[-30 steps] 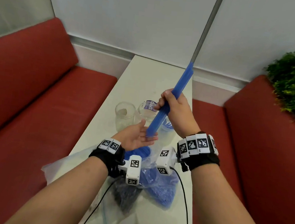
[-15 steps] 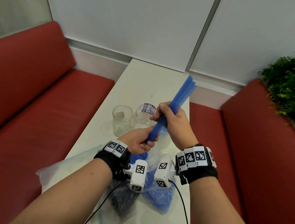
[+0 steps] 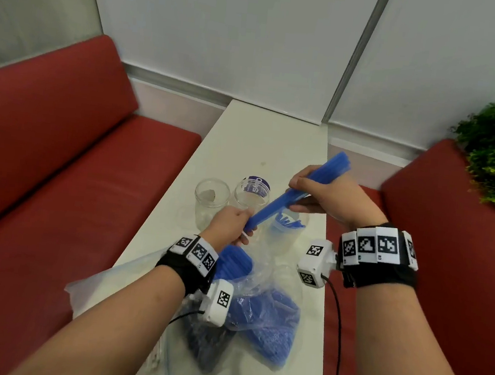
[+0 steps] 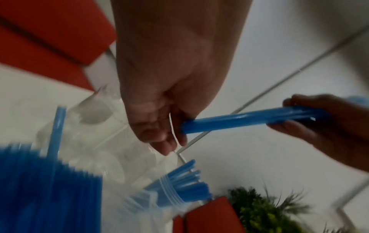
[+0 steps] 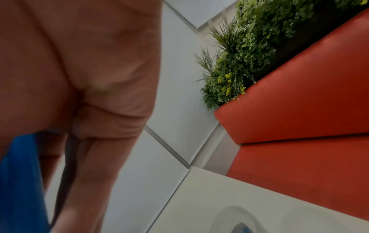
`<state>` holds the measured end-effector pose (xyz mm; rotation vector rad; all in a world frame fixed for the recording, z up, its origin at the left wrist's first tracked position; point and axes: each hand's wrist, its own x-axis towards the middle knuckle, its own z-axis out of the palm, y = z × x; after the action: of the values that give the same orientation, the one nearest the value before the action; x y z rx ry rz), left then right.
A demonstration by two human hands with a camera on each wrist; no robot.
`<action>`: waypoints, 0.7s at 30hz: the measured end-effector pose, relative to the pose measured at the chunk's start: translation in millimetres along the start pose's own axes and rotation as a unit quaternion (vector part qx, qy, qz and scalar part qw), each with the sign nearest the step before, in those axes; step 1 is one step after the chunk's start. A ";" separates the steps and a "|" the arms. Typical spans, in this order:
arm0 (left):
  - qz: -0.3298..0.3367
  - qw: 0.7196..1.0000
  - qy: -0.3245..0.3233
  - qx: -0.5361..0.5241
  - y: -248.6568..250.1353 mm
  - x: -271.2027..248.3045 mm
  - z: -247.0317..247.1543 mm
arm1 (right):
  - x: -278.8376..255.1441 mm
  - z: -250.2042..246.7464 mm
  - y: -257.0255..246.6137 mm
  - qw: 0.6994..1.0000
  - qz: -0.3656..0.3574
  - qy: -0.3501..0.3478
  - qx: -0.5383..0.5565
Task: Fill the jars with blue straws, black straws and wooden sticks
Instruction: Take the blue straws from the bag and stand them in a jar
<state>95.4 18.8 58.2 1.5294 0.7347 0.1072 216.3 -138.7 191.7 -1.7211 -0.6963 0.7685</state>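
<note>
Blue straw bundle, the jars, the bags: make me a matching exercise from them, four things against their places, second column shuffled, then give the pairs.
Things
1. Blue straw bundle
2. Jar with purple label
3. Leftmost jar
4. Bag of blue straws

Places
A. Lying on the table nearest the person, below the wrists
B. Standing at the left end of the jar row, no straws in it
C. Held in the air between the left hand and right hand
D. Standing between the leftmost jar and the jar that holds blue straws

Pairs: 1-C, 2-D, 3-B, 4-A
</note>
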 end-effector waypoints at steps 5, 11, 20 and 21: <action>0.108 0.902 0.177 0.379 -6.4 20.3 -37.0 | 26.9 -17.7 12.7 0.979 -0.062 0.195 -0.014; -0.033 0.877 0.045 0.478 -28.0 25.4 -47.6 | 58.6 -14.0 70.8 0.945 0.028 0.311 -0.094; 0.055 0.821 -0.225 0.522 -42.4 7.8 -10.9 | 63.9 22.0 123.6 0.951 0.068 0.280 -0.110; 0.067 0.792 -0.235 0.560 -44.7 5.2 -7.2 | 64.0 22.7 123.9 0.954 0.053 0.277 -0.105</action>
<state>79.1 24.0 15.9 2.5956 0.2319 -0.7173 247.7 -107.6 57.6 -2.0572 -0.3039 0.2541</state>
